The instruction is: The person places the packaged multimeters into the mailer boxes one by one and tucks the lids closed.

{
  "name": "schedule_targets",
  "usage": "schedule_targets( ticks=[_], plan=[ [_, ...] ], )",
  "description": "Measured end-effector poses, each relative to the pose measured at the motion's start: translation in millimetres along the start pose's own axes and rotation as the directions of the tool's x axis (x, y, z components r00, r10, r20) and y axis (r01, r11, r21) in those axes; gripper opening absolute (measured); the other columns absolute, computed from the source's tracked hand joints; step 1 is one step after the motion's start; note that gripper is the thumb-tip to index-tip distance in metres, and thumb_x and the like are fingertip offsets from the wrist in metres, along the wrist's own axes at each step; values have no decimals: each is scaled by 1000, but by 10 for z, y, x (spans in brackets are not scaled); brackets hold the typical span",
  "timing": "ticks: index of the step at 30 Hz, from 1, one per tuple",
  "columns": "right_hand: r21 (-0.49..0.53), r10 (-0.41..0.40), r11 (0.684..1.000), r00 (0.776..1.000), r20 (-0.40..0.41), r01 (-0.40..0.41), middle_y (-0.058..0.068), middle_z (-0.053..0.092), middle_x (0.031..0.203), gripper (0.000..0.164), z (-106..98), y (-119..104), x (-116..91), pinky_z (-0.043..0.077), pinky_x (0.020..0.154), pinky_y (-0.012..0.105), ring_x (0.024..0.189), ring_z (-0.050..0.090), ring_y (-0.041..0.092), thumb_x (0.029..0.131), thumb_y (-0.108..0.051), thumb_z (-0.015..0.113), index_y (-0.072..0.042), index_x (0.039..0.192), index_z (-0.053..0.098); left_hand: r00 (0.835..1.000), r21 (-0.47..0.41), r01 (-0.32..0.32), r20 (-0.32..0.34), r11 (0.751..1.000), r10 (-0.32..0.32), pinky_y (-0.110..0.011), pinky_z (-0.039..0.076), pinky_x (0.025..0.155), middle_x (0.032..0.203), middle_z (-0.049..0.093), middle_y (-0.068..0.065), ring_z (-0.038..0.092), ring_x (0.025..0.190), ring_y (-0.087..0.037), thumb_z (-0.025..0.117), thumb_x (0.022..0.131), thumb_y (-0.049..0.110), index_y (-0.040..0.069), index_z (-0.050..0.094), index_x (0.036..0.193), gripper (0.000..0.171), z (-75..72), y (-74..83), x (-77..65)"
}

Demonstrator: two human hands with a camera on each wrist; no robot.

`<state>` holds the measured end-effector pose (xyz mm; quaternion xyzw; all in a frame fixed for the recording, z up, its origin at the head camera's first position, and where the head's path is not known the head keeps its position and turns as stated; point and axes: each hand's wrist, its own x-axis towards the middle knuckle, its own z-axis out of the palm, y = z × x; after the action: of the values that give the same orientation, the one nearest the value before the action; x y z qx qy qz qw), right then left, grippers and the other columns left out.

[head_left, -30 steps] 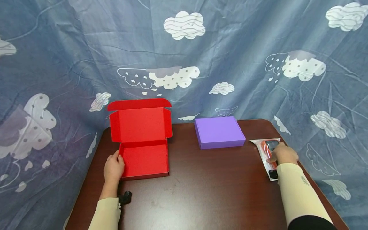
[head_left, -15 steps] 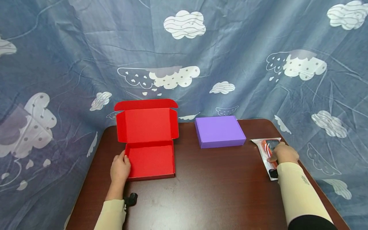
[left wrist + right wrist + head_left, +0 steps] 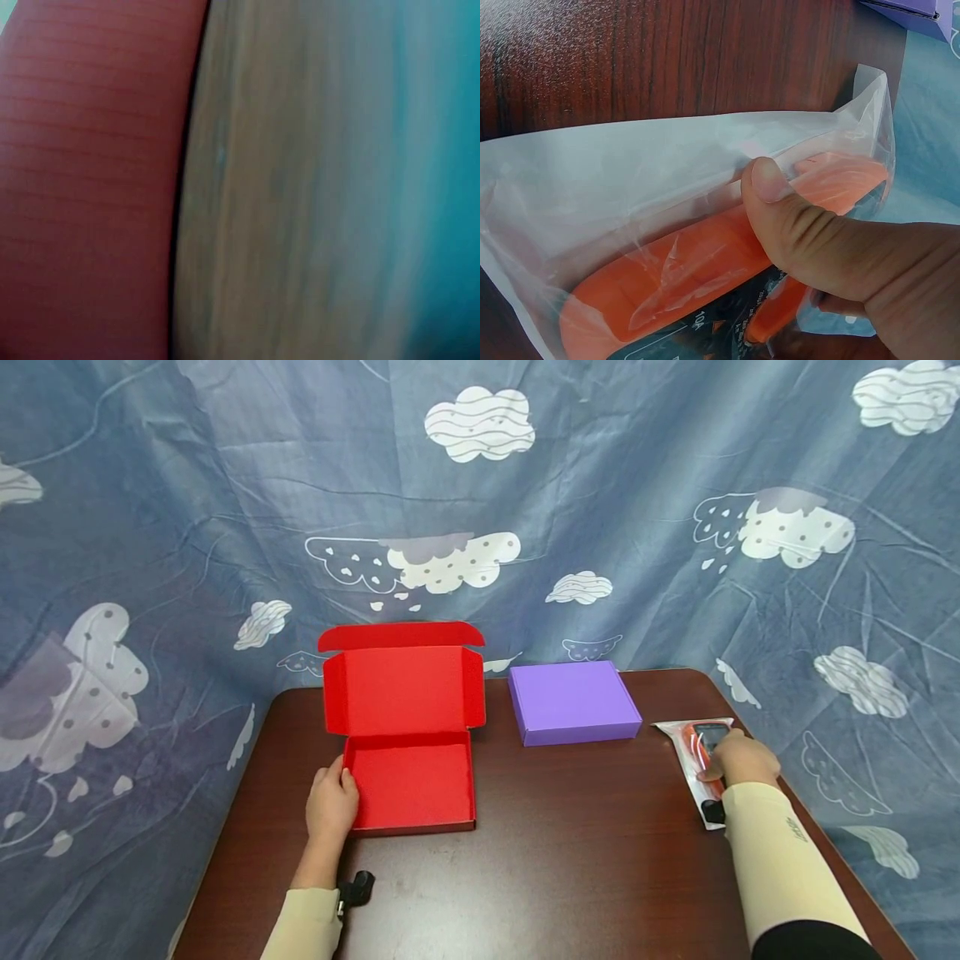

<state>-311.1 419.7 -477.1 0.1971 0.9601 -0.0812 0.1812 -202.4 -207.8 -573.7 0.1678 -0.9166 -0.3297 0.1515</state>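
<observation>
An opened red cardboard box point(image 3: 411, 785) stands left of the middle of the brown table in the head view, its lid raised at the back and its inside bare. My left hand point(image 3: 332, 802) grips the box's left wall near the rim. In the right wrist view, my right hand point(image 3: 840, 262) holds a clear-and-white plastic packet point(image 3: 630, 157) with a bright orange object point(image 3: 682, 262) inside. The thumb lies across the packet, and most of the other fingers are hidden. A dark printed card point(image 3: 712, 330) shows beside the orange object, whose kind cannot be told.
A closed purple box point(image 3: 576, 703) sits at the back of the table point(image 3: 555, 852), between the red box and the packet. Blue cloud-print fabric point(image 3: 637, 460) hangs behind and around the table. A small black wrist camera point(image 3: 358, 887) is on the left wrist.
My left hand and the red box have slid to the right together, with the box ending nearer the purple one. My right hand and the packet have stayed in place.
</observation>
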Motion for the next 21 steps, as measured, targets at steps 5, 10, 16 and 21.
schedule_targets(
  ticks=[5, 10, 16, 21],
  plan=[
    [10, -5, 1000, 1000, -10, 5, 49, 46, 116, 98, 1, -7, -9, 50, 84, 59, 110, 52, 59, 75, -28, 90, 25, 127, 27, 1000, -9, 4, -9, 1000, -4, -61, 50, 85, 108, 60, -29, 60, 96, -50, 51, 101, 13, -2, 58, 139, 42, 49, 80, -55],
    [30, 5, 1000, 1000, -3, -5, 49, 44, 117, 101, -15, -22, -24, 49, 85, 59, 110, 51, 59, 75, -26, 91, 25, 131, 24, 1000, -26, -6, -31, 1000, 5, -61, 50, 84, 107, 60, -29, 60, 94, -49, 52, 100, 13, -3, 60, 137, 41, 100, 150, -88],
    [31, 16, 999, 1000, 9, -16, 50, 44, 119, 102, -30, -45, -42, 49, 85, 59, 112, 51, 59, 76, -26, 90, 25, 133, 22, 1000, -29, -4, -31, 1000, 3, -60, 51, 82, 107, 60, -28, 61, 93, -48, 54, 100, 13, -2, 60, 137, 41, 166, 207, -143],
    [23, 8, 1000, 1000, -6, -8, 51, 44, 119, 101, -31, -49, -54, 50, 85, 60, 113, 50, 61, 76, -26, 91, 25, 132, 24, 999, -41, -21, -42, 999, 19, -60, 51, 81, 106, 61, -28, 61, 92, -48, 54, 99, 13, -2, 61, 136, 41, 227, 267, -193]
  ],
)
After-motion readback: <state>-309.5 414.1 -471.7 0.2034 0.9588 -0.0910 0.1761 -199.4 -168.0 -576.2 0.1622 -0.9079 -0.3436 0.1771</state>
